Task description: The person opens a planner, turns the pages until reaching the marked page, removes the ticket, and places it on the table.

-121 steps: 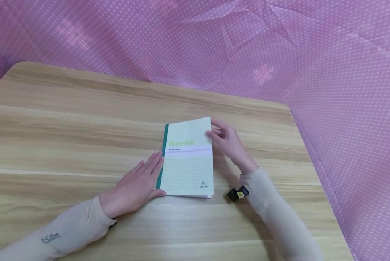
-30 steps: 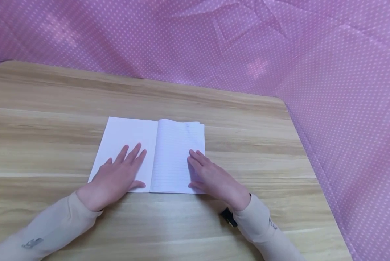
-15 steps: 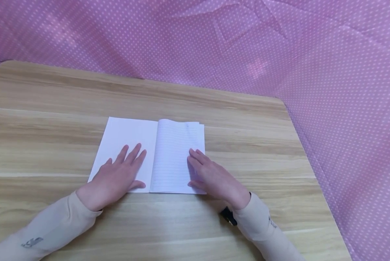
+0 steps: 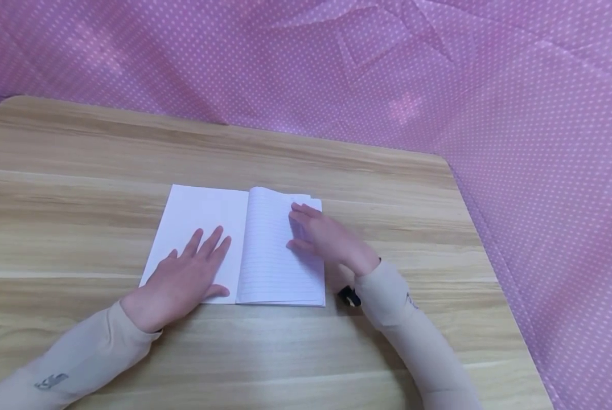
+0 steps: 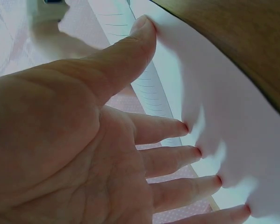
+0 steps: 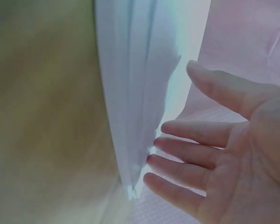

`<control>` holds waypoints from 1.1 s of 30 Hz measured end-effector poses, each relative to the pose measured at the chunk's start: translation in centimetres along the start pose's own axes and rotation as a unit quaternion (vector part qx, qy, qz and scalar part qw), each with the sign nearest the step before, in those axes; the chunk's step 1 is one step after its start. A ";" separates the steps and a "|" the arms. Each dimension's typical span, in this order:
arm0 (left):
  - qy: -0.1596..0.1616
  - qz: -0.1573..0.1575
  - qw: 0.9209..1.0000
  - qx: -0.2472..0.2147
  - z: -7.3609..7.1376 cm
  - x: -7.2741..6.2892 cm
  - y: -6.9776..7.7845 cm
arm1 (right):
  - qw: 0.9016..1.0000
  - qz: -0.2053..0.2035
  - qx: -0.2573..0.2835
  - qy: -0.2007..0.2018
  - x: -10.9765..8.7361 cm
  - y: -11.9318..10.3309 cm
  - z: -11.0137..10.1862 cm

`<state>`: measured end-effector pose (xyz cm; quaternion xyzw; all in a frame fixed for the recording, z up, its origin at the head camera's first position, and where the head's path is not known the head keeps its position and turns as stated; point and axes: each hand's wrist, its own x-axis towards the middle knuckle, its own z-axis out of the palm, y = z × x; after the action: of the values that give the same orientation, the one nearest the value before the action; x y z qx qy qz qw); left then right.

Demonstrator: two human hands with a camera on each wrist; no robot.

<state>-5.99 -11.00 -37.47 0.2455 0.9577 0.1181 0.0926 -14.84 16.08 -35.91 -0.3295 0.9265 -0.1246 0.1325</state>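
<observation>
An opened notebook (image 4: 272, 256) lies on the wooden table, with a blank white page on the left and a lined page curving up from the fold on the right. My left hand (image 4: 185, 279) rests with spread fingers on the lower part of the blank page; in the left wrist view its fingertips (image 5: 218, 181) meet the white paper. My right hand (image 4: 331, 236) is over the upper right of the lined page, fingers extended. In the right wrist view, that hand's fingertips (image 6: 151, 159) are right at the sheets, whose edges (image 6: 130, 70) show in layers.
The wooden table (image 4: 106, 148) extends around the notebook, its rounded far corners in view. Behind and to the right hangs a pink dotted cloth (image 4: 285, 68). A small black device (image 4: 349, 296) sits at the right wrist, beside the notebook's edge.
Four seconds ago the notebook was closed with its cover up; since then it has been opened. In the last half second my right hand has slid up the lined page; the left hand stays put.
</observation>
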 end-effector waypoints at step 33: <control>-0.010 -0.006 1.000 -0.015 -0.2 -0.1 -0.1 | 0.947 0.063 0.289 0.123 3.8 3.5 -2.0</control>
<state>-6.04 -11.19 -37.28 0.2395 0.9563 0.1295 0.1066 -20.37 16.60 -35.77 -0.2000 0.8788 -0.4179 0.1145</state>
